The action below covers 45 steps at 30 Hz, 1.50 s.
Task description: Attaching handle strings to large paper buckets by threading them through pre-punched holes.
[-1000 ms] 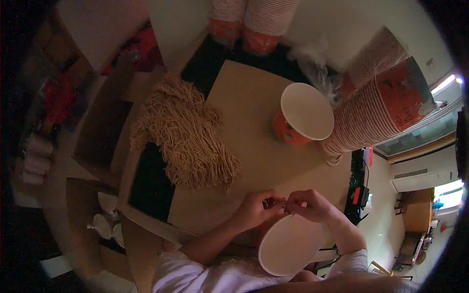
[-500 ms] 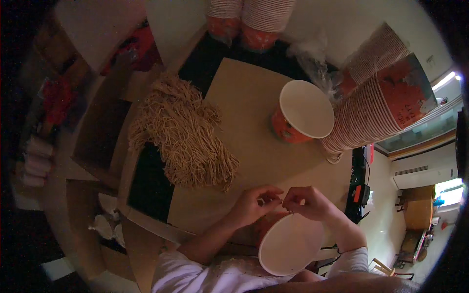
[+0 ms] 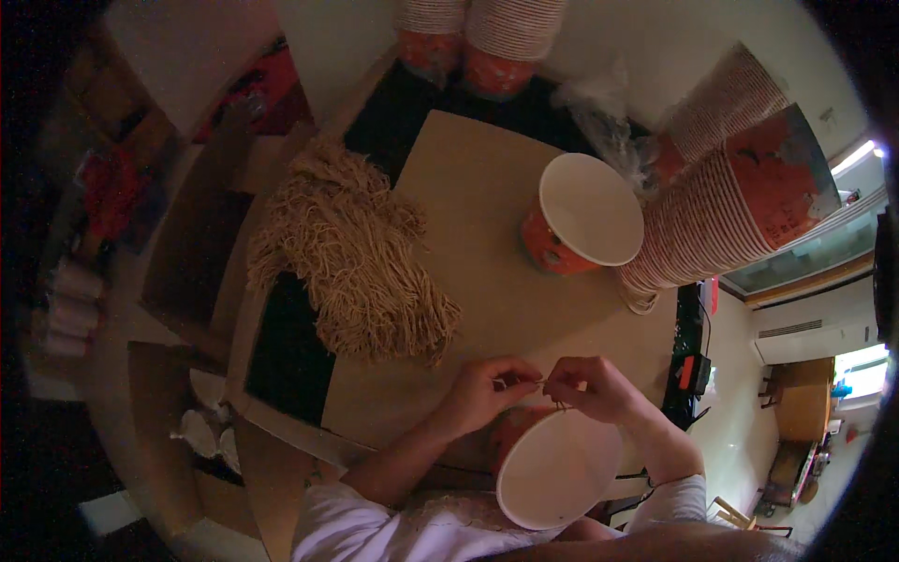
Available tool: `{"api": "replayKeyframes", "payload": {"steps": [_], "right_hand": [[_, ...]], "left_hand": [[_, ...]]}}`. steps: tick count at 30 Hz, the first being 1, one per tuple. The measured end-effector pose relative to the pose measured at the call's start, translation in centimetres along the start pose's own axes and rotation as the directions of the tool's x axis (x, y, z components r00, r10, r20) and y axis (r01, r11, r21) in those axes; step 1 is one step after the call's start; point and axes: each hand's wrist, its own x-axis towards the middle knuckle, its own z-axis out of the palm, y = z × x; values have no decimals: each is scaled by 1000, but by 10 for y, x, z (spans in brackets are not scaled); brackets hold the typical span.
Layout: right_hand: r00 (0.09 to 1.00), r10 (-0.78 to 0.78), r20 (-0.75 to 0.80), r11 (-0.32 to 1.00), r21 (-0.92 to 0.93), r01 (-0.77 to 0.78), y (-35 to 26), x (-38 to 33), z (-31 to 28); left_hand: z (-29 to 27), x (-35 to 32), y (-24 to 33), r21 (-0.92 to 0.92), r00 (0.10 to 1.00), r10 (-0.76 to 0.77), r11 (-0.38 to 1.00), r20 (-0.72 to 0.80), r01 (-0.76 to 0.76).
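String (image 3: pixel 541 382) between fingertips too thin to trace; near cup (image 3: pixel 552 468) body hidden under rim, hands.

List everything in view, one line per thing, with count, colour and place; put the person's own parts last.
cardboard sheet: one, tan, centre of the table
string bundle: one pile, beige, left on the sheet
upright paper cup: one, orange with white inside, right on the sheet
cup stacks lying sideways: two or so, orange and white, far right
cup stacks at top: two, orange and white, top edge
plastic bag: one, clear, behind the upright cup
paper cup at the hands: one, white inside, bottom centre
left hand: pinching a thin string
right hand: pinching the same string above the cup rim
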Motion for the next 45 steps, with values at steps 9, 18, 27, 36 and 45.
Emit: {"api": "replayKeyframes", "payload": {"steps": [9, 18, 27, 36, 45], "right_hand": [[992, -121, -41, 992, -40, 120, -4, -2, 1], [988, -138, -74, 953, 262, 152, 30, 12, 0], [864, -437, -249, 893, -3, 450, 58, 26, 9], [786, -537, -307, 834, -52, 550, 60, 28, 9], [742, -606, -286, 782, -46, 621, 63, 20, 12]], "left_hand": [[9, -2, 13, 431, 945, 319, 864, -68, -260], [16, 9, -10, 167, 981, 38, 986, -190, -6], [16, 19, -37, -130, 995, -98, 987, -34, 93], [13, 19, -36, -84, 992, -122, 989, -41, 118], [24, 20, -39, 158, 990, -43, 985, -132, 64]]}}
